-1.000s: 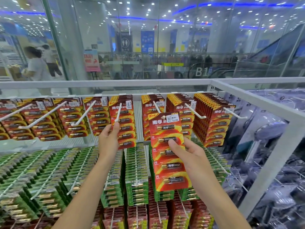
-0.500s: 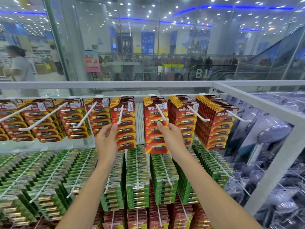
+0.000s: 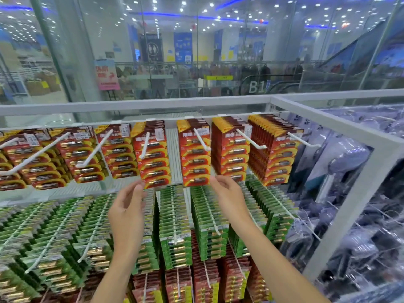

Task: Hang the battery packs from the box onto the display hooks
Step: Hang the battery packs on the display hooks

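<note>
Behind the rack there's a glass wall (image 3: 196, 51). Green packs (image 3: 175, 226) crowd the hooks below, with clear-bagged stuff (image 3: 349, 171) off right. Bottom rows are cut off and the labels are blurry. Red battery packs (image 3: 153, 162) hang on white hooks (image 3: 144, 145). The left hand (image 3: 127, 212) and right hand (image 3: 228, 196) are apart, fingers loose, holding nothing, with their tips at the stacks' bottom corners. Can't tell if they touch.

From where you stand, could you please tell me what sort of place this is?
Likely a shop in a mall: battery packs hang on display hooks, with a B1 sign and escalator beyond the glass.
</note>
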The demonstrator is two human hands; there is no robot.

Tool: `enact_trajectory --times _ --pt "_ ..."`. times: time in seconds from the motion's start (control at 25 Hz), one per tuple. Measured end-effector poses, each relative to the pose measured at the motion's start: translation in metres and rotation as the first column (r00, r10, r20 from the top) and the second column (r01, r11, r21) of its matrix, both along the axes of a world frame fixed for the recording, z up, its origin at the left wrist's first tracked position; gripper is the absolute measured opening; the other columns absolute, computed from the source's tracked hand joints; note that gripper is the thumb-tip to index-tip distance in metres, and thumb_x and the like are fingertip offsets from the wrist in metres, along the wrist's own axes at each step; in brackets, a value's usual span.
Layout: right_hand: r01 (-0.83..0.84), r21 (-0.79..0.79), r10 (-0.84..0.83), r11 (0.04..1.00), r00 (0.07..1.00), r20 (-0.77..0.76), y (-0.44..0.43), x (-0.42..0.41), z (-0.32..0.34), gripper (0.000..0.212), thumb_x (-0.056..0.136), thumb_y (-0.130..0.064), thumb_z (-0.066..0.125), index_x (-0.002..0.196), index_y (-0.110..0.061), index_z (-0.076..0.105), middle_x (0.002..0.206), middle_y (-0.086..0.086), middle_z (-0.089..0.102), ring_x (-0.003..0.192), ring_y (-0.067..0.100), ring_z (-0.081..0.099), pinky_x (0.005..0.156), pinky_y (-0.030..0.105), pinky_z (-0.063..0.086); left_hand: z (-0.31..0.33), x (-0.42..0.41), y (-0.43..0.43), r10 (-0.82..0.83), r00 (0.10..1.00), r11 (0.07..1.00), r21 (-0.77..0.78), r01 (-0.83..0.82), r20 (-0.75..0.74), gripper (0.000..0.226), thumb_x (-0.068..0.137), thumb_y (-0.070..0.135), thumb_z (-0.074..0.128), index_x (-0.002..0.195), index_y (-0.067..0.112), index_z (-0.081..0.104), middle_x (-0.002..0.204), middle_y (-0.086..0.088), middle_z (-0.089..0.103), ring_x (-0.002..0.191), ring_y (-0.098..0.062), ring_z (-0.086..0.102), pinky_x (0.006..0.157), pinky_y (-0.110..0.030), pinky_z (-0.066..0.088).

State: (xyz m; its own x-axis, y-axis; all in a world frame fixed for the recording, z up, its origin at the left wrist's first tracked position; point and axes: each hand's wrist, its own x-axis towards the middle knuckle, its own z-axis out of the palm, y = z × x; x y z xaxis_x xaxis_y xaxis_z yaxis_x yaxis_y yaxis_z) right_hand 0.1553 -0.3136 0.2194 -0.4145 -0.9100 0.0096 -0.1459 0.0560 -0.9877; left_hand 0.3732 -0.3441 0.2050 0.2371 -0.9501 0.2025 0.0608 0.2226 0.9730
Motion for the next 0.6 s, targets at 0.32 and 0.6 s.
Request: enact_trajectory --times 0.32,0.6 --pt "0.256 0.139 -0.272 0.957 0.955 0.118 0.170 -0.072 -0.091 0.027 0.101 -0.047 0.059 0.122 -0.032 0.067 0.119 -0.021 0.068 0.110 -0.010 0.060 0.089 0.013 0.044 -0.071 -0.094 0.114 -0.390 0.921 0.894 0.242 0.376 0.008 0.027 0.102 0.037 0.057 0.122 0.024 0.070 0.116 0.005 0.076 0.106 -0.014 0.072 0.095 -0.036 0.053" --pt "0.605 0.398 -0.689 0.689 0.718 0.102 0.342 -0.167 -0.181 0.015 0.101 -0.038 0.062 0.108 -0.028 0.070 0.110 -0.009 0.071 0.108 0.010 0.065 0.086 0.023 0.046 -0.158 -0.223 0.213 -0.688 0.726 0.627 0.505 0.593 0.002 0.018 0.102 0.027 0.061 0.112 0.021 0.075 0.110 0.003 0.078 0.100 -0.014 0.074 0.091 -0.034 0.056"
